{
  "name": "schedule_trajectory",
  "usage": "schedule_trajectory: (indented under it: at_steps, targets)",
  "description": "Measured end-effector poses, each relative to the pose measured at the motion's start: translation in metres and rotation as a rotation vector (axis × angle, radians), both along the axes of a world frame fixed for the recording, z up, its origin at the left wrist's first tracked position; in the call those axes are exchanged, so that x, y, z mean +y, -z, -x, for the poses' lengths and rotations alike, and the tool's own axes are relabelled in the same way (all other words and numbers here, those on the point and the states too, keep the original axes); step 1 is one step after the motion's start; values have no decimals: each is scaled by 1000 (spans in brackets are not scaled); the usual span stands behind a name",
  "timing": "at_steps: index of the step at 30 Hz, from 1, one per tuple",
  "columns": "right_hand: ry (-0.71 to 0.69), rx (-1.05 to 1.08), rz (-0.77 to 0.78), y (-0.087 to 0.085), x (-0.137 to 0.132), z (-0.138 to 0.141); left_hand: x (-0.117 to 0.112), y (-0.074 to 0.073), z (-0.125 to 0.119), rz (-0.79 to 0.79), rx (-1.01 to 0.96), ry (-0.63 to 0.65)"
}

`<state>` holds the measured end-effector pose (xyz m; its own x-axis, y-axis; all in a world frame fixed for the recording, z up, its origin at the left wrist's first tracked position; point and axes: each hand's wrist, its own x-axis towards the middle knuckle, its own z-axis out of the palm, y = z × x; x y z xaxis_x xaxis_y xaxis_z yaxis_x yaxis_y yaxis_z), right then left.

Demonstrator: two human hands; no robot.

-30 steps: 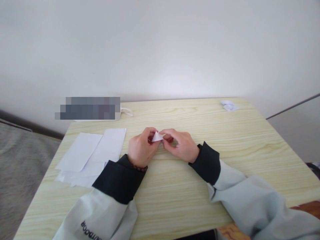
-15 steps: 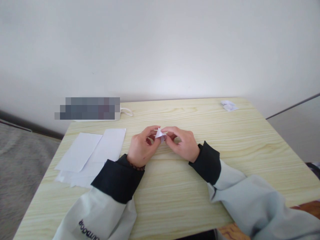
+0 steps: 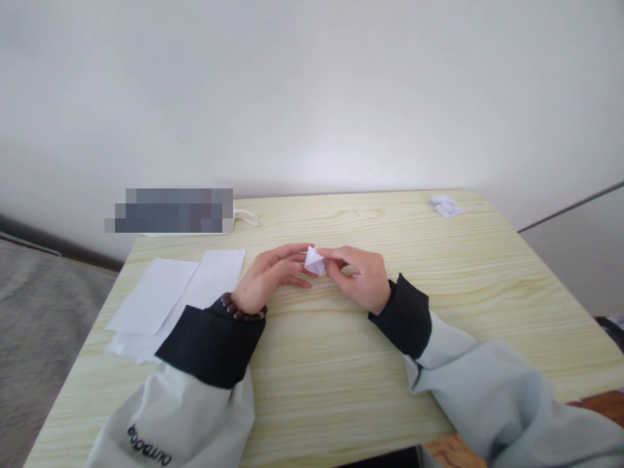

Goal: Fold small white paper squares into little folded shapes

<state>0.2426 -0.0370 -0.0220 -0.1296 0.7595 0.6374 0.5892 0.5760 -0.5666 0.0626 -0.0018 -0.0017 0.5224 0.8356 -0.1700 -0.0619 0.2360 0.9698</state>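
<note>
A small folded piece of white paper [image 3: 314, 261] is held above the middle of the table, with pointed corners and creased faces. My right hand [image 3: 358, 276] pinches its right side between thumb and fingers. My left hand [image 3: 273, 273] is at its left, fingers stretched out and apart, their tips beside or behind the paper; whether they touch it I cannot tell. A dark bead bracelet [image 3: 242, 311] circles my left wrist.
White paper sheets [image 3: 153, 296] lie overlapping on the left of the wood-grain table [image 3: 341, 377]. Behind them is a blurred-out object [image 3: 175, 211] with a white loop [image 3: 247, 216]. Folded white paper [image 3: 446, 205] lies at the back right, near the wall [image 3: 312, 97].
My left hand has let its pinch go, rolled over and spread its fingers, its wrist moving left. The folded paper has turned slightly in my right hand, which stays nearly in place.
</note>
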Motion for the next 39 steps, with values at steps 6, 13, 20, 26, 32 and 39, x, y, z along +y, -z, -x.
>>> schedule_trajectory:
  at_steps: [6, 13, 20, 26, 32, 39]
  targets:
    - [-46, -73, -92, -1, 0, -1, 0, -5, -3, -106, 336, -51]
    - [-62, -61, -69, -1, 0, -1, -1, -5, -2, -49, 337, -49]
    - [-89, -16, -58, -2, 0, -2, 0, -5, -2, -24, 336, -54]
    - [-92, -21, -15, -2, 0, -3, 1, -2, -1, -27, 318, -44]
    - [-98, -23, -30, -2, -1, -3, 1, -3, -1, -13, 289, -51]
    - [-62, -42, 14, 0, -1, -2, -2, -9, -1, -30, 348, -31]
